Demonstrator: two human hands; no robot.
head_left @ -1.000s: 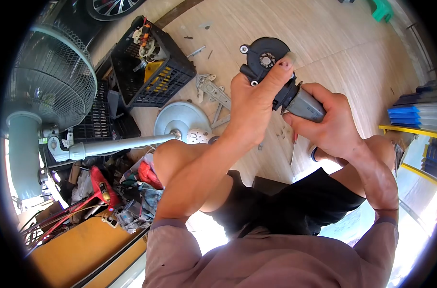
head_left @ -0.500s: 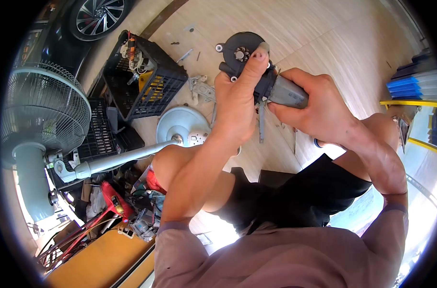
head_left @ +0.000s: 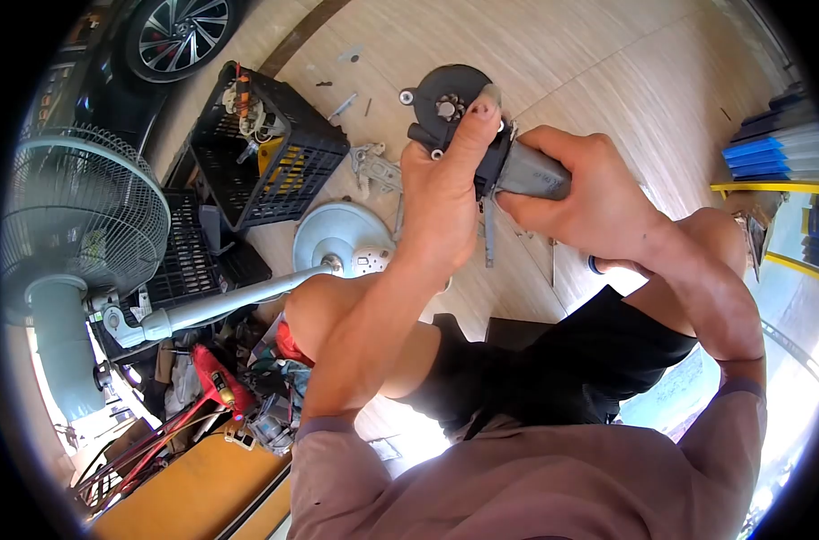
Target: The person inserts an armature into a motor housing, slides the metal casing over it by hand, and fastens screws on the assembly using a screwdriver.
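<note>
Between my hands is a small electric gear motor (head_left: 533, 172), like a car window motor, with a round black gear housing, a toothed metal pinion and a grey metal can. My left hand (head_left: 445, 184) is wrapped round the black gear housing, its thumb lying across the top beside the pinion. The fingers under the housing are hidden. My right hand (head_left: 594, 184) grips the grey can from the right, thumb below and index finger above. Below the motor, on the floor, lies a flat metal strip (head_left: 490, 238).
A black plastic crate (head_left: 292, 171) with parts inside stands to the left. A fan (head_left: 85, 207) on a stand with a round base (head_left: 324, 225) is at the left. Metal brackets (head_left: 378, 168) lie on the floor. Blue packs (head_left: 756, 160) sit on a yellow-edged rack at the right.
The motor and both hands have shifted very slightly to the left. My grip on the motor stays the same.
</note>
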